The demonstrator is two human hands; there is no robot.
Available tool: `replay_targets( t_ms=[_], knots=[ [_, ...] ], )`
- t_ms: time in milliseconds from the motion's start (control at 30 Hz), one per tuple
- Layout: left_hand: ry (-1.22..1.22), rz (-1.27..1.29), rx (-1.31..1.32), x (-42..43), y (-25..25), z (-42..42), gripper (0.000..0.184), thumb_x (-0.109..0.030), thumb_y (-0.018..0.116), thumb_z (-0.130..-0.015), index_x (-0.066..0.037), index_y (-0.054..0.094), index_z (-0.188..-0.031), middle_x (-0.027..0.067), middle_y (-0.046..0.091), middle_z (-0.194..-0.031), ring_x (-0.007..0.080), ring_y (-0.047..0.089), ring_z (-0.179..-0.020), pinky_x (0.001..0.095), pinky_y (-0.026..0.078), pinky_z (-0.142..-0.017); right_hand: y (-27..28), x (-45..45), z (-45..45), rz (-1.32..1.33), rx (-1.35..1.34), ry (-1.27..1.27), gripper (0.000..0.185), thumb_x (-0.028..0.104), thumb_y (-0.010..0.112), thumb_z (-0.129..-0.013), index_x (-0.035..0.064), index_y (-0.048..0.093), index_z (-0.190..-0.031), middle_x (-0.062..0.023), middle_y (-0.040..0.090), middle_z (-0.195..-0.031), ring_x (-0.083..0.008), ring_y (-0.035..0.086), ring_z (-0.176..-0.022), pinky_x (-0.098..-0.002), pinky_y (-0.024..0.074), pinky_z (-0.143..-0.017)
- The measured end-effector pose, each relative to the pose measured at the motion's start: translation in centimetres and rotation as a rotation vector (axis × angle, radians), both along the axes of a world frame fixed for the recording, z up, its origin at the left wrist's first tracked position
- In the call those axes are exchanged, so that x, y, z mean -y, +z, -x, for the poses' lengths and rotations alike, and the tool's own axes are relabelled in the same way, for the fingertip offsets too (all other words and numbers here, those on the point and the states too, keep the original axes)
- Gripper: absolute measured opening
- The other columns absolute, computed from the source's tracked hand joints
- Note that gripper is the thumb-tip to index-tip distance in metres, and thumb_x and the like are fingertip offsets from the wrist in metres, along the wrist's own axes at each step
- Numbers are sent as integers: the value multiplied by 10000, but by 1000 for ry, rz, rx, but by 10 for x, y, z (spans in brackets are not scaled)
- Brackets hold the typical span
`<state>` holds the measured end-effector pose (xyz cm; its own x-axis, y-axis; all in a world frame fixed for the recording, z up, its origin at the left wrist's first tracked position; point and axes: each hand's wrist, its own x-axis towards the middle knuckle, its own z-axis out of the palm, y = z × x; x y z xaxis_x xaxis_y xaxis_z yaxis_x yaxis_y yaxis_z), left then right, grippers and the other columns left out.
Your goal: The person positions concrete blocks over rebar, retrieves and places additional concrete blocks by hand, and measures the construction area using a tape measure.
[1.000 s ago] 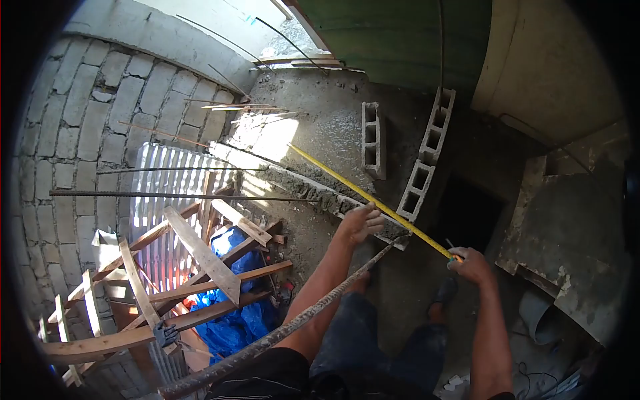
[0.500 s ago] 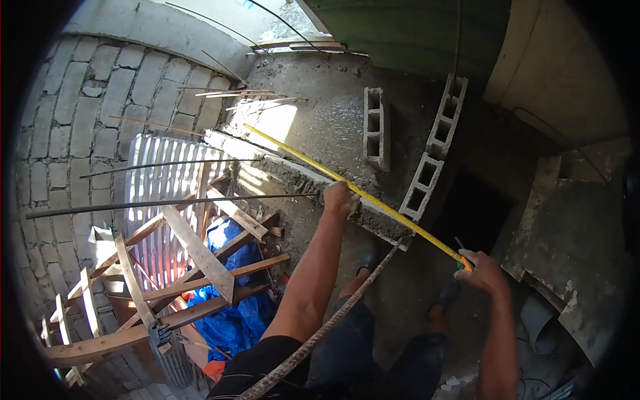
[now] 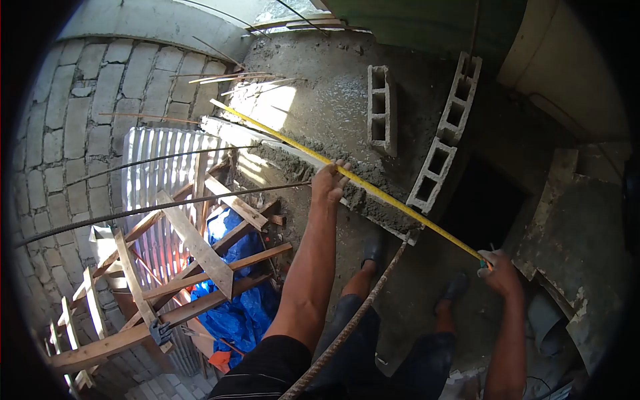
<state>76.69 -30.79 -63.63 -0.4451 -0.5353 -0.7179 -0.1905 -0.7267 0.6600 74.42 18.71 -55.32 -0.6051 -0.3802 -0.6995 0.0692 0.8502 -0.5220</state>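
A yellow tape measure blade (image 3: pixel 387 197) stretches diagonally over a mortar-covered ledge (image 3: pixel 293 163), its free end at the upper left. My left hand (image 3: pixel 329 181) is closed round the blade near its middle, fingers over the top edge. At the blade's lower right end, my right hand (image 3: pixel 497 267) grips the tape's case, mostly hidden by the fingers, with a bit of orange and green showing. Just beyond the blade, a hollow block (image 3: pixel 431 175) stands in line with another block (image 3: pixel 461 93).
A separate hollow block (image 3: pixel 380 110) stands on the wet floor. Rusty rebar (image 3: pixel 353 320) rises close to my body; another bar (image 3: pixel 167 207) crosses the left side. Wooden frames (image 3: pixel 200 247), a blue tarp (image 3: pixel 233 300) and corrugated sheet (image 3: pixel 167 160) lie left. A dark opening (image 3: pixel 483 200) is at right.
The blade's free end has moved up and left, farther along the ledge. My left hand has shifted left and upward along with the tape, and my right hand has moved right. The view has shifted.
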Motion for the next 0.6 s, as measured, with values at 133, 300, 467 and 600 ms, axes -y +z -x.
replay_targets(
  t_ms=[133, 300, 467, 600],
  knots=[
    [35, -16, 1, -33, 2, 1, 274, -93, 444, -958, 31, 424, -1202, 147, 537, -1147, 318, 586, -1030, 469, 496, -905, -6, 91, 17, -11, 51, 71, 564, 199, 705, -712, 136, 582, -1259, -149, 558, -1161, -321, 541, -1109, -390, 427, -977],
    [172, 45, 111, 20, -40, 14, 236, -53, 420, -945, 41, 451, -1159, 176, 564, -1105, 330, 626, -948, 440, 545, -807, -18, 90, 13, 86, -14, 83, 645, 203, 710, -690, 109, 537, -1304, -148, 561, -1101, -322, 565, -1060, -379, 434, -948],
    [244, 96, 194, 96, -56, 20, 251, -27, 413, -933, 59, 453, -1166, 187, 571, -1085, 332, 629, -935, 445, 547, -815, -20, -28, 7, -60, 119, -2, 634, 97, 719, -660, 86, 560, -1274, -147, 576, -1112, -301, 559, -1084, -367, 444, -942],
    [286, 156, 174, 133, -57, 13, 269, -51, 389, -948, 73, 450, -1178, 189, 567, -1071, 333, 624, -942, 470, 547, -831, -27, -82, -4, -74, 58, -28, 575, 48, 704, -638, 59, 607, -1205, -138, 578, -1095, -297, 564, -1065, -365, 451, -922]
  ],
)
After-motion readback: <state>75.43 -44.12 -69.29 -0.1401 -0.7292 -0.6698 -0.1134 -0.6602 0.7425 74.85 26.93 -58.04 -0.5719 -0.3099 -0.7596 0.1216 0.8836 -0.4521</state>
